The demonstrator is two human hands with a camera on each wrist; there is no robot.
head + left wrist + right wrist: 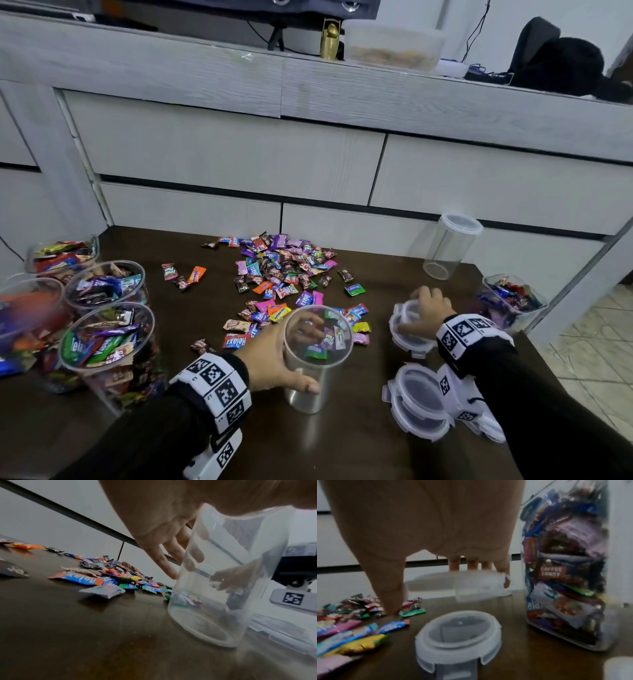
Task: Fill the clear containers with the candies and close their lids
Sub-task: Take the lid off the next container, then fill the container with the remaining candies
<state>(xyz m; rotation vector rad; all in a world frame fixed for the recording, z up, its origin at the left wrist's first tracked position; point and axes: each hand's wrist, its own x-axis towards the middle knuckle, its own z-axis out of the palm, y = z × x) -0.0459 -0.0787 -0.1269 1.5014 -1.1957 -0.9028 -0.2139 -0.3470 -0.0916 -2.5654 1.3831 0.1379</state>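
Empty container [317, 356] gripped by left hand [274, 363]; right hand [430, 305] lifts one lid [406, 313] (four jars filled).

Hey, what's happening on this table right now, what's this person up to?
A person is packing wrapped candies into clear containers. Their left hand grips an empty container standing on the table. Their right hand holds a lid lifted from a lid stack. Several filled jars stand at the left, lidless, and another stack of lids waits nearby.
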